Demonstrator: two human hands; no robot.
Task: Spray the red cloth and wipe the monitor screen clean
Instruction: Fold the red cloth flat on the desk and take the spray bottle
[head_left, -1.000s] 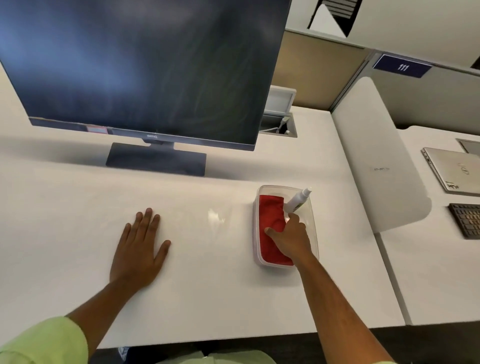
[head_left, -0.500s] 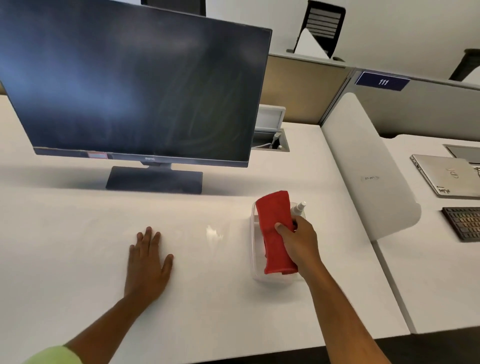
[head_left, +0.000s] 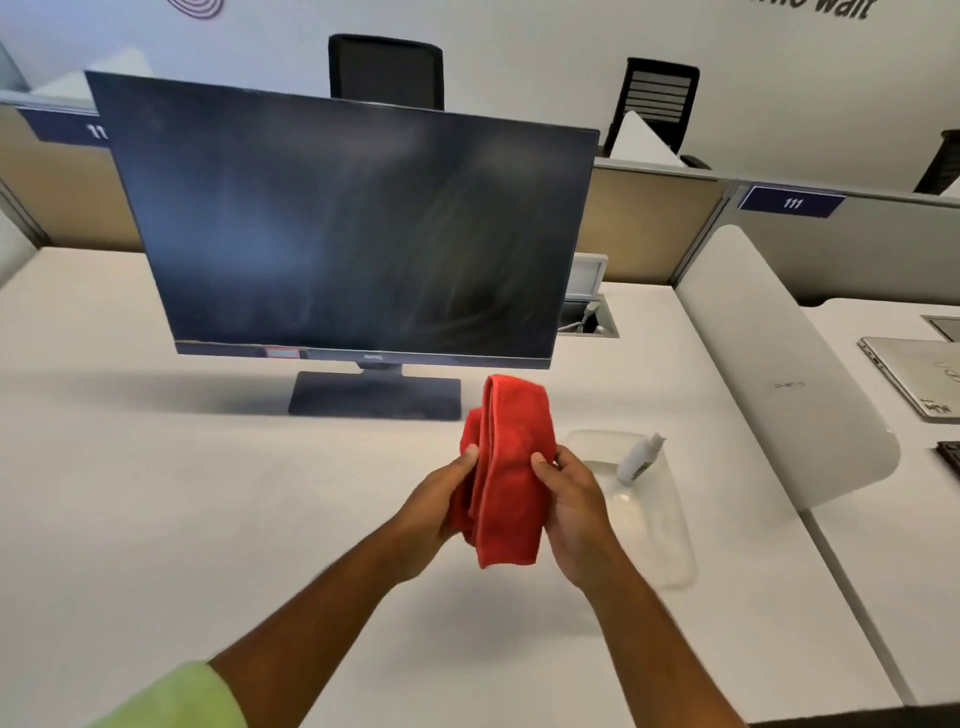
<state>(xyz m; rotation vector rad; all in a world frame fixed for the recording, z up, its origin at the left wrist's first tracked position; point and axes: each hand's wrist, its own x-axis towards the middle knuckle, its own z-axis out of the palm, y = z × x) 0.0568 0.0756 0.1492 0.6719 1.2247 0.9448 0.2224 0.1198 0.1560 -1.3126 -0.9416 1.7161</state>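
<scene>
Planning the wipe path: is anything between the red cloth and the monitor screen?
Nothing visible is. The red cloth is held above the desk by the left hand and the right hand, in front of the monitor screen. The spray bottle lies in its clear tray, off to the right.

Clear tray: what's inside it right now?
Only the white spray bottle, lying tilted at the far end of the clear tray. The red cloth is out, held by the left hand and right hand; the right hand covers the tray's near-left corner.
</scene>
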